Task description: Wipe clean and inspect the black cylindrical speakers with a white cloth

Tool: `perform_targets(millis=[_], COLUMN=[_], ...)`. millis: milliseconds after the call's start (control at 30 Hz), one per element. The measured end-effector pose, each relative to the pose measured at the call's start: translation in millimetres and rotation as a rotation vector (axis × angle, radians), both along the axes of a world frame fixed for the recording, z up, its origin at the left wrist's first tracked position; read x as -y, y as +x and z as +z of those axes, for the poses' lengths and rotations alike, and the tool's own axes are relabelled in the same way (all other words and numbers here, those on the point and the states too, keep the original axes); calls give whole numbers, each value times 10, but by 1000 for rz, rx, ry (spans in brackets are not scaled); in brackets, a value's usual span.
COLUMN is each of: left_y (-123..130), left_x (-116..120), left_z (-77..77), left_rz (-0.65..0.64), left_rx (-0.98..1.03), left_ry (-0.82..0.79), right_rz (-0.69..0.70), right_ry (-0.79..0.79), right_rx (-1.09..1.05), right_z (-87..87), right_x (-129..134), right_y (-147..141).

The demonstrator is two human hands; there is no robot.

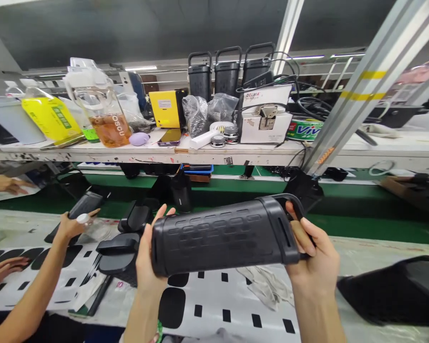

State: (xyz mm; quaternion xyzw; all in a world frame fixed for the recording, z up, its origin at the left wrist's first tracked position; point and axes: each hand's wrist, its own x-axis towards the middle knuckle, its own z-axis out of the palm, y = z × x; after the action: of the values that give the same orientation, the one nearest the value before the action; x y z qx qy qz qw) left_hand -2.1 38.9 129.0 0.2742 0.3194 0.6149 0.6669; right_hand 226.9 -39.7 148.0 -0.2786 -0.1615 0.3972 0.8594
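A long black plastic housing with a looped handle (pixel 221 238) is held up sideways in front of me, above the bench. My left hand (pixel 148 255) supports its left end, the thumb against the end edge and fingertips showing behind. At the other end my right hand (pixel 316 252) is closed around the handle, fingers curled through the loop. Rows of shallow oblong recesses mark the housing's facing side. Below it lies a white sheet with black patches (pixel 209 297). Just left of my left hand are black handled parts (pixel 117 252).
Another black housing (pixel 396 290) lies at the right. Co-workers' hands (pixel 71 226) work at the left, one holding a black unit. A pale glove (pixel 268 286) lies on the bench. Overhead, a shelf (pixel 207 155) carries a jug (pixel 100 109), boxes and several upright handled units. A metal post (pixel 364 90) slants at right.
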Motion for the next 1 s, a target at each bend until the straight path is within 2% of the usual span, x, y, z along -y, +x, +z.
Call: perform_targets(millis=[133, 300, 400, 500, 567, 600, 667, 733, 767, 867, 933, 1000], left_y=[-16, -43, -80, -139, -162, -154, -79, 82, 188, 522, 696, 795], left_x=[19, 8, -19, -104, -167, -185, -167, -61, 20, 318, 502, 632], left_z=[17, -43, -104, -189, -232, -237, -190, -69, 9, 202, 215, 120], left_rz=[58, 127, 127, 45, -7, 26, 200, 379, 397, 270, 285, 421], left_rx=[-15, -34, -47, -68, -179, -297, -599, -814, -846, -818, -869, -973], left_ry=[82, 120, 158, 148, 116, 126, 253, 520, 683, 1057, 1191, 1290], right_rz=[-7, 41, 194, 355, 369, 361, 348, 353, 360, 369, 338, 309], right_ry=[55, 47, 34, 58, 102, 120, 136, 148, 154, 144, 124, 131], right_rx=[104, 185, 215, 164, 169, 199, 279, 349, 372, 380, 359, 349], right_z=[7, -33, -38, -43, -47, -47, -37, -12, 6, 66, 105, 134], right_x=[14, 3, 31, 88, 128, 144, 167, 175, 176, 182, 193, 204], right_y=[-59, -43, 37, 84, 55, 22, -72, -181, -234, -360, -405, -411])
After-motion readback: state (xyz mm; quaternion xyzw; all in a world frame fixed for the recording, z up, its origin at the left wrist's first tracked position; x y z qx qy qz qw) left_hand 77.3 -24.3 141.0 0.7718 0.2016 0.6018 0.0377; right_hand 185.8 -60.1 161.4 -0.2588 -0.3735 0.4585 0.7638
